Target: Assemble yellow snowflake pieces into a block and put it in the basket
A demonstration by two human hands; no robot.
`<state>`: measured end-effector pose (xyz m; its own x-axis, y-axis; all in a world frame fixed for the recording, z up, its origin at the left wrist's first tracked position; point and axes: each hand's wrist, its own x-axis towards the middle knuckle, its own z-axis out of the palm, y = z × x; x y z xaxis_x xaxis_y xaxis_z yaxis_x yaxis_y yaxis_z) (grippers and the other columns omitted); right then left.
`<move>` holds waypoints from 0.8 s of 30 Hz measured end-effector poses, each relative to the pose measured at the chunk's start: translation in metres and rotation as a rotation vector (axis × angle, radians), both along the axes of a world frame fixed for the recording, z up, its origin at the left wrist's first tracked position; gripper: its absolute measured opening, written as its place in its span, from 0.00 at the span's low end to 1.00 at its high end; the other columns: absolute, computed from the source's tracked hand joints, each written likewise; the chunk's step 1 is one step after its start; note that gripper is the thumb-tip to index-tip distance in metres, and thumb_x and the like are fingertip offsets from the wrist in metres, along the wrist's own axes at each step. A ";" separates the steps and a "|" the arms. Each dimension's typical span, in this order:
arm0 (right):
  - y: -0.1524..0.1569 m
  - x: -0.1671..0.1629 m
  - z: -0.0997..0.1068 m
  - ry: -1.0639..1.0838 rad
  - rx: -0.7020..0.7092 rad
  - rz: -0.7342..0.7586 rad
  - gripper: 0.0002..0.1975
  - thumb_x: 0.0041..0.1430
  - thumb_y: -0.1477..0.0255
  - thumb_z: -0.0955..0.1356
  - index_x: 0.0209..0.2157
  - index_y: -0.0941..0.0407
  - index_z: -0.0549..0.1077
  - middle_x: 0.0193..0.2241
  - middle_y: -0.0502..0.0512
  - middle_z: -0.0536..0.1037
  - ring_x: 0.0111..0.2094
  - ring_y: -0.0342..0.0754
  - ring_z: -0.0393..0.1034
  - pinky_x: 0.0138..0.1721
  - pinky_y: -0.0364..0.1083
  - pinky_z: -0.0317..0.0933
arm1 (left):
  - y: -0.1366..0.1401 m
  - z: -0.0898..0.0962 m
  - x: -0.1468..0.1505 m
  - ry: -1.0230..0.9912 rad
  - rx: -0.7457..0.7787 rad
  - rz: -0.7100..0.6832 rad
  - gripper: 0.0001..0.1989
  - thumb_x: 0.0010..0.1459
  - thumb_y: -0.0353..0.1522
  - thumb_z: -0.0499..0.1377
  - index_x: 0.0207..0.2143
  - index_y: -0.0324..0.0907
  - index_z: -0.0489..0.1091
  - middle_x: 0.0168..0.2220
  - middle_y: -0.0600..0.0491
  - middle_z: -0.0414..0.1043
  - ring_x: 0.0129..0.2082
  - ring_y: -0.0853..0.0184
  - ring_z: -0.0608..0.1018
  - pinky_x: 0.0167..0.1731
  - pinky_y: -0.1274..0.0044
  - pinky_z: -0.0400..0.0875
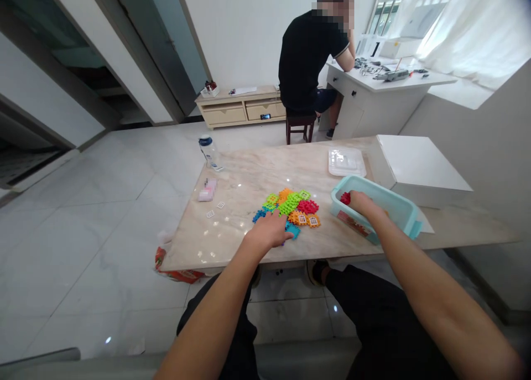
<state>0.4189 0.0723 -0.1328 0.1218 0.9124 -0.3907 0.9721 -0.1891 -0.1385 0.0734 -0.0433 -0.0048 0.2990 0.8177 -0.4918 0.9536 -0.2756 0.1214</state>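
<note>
A pile of interlocking plastic building pieces (289,204) in green, orange, red and blue lies on the marble-look table (244,172). Some of them carry white window inserts. My left hand (269,229) rests on the near left side of the pile, palm down, fingers spread over blue pieces. Inside the left end of a light turquoise plastic bin (375,187), my right hand (360,202) grips a red building piece (345,198). The bin wall partly hides that hand's fingertips, and my forearm covers much of the bin's inside.
Two small white window inserts (215,209) lie left of the pile, near a pink card-like stack (208,190) and a water bottle (211,153). A clear lid (347,162) and a white box (423,167) stand behind the bin. Beyond, a person (309,59) sits at a white desk (373,81).
</note>
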 end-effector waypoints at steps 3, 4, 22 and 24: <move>-0.002 0.000 0.001 -0.011 -0.017 0.029 0.14 0.67 0.72 0.68 0.50 0.60 0.80 0.48 0.70 0.83 0.46 0.59 0.80 0.46 0.50 0.66 | -0.001 -0.004 0.004 -0.015 0.018 -0.001 0.27 0.68 0.46 0.60 0.63 0.40 0.72 0.69 0.35 0.68 0.67 0.42 0.72 0.62 0.59 0.71; -0.003 0.000 0.001 -0.026 -0.001 0.034 0.14 0.67 0.72 0.68 0.51 0.60 0.81 0.48 0.71 0.83 0.46 0.60 0.80 0.46 0.50 0.67 | -0.001 -0.005 0.005 -0.026 0.019 -0.006 0.27 0.68 0.46 0.60 0.63 0.40 0.72 0.68 0.35 0.68 0.67 0.41 0.72 0.62 0.59 0.71; -0.009 -0.019 0.023 -0.027 -0.002 0.028 0.18 0.69 0.72 0.68 0.57 0.62 0.77 0.51 0.73 0.81 0.49 0.60 0.80 0.49 0.51 0.69 | -0.003 -0.004 0.006 -0.023 0.012 0.006 0.26 0.69 0.46 0.60 0.63 0.42 0.72 0.70 0.36 0.66 0.68 0.43 0.70 0.62 0.59 0.71; -0.008 -0.020 0.023 -0.023 -0.008 0.031 0.17 0.70 0.73 0.67 0.56 0.63 0.78 0.50 0.74 0.82 0.49 0.60 0.80 0.50 0.50 0.68 | -0.004 -0.005 0.009 -0.028 0.018 0.002 0.26 0.69 0.46 0.60 0.63 0.43 0.71 0.70 0.36 0.65 0.69 0.43 0.69 0.63 0.59 0.70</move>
<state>0.3991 0.0646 -0.1097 0.1029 0.9128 -0.3953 0.9805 -0.1601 -0.1144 0.0828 -0.0469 -0.0097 0.3114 0.8266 -0.4688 0.9502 -0.2765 0.1436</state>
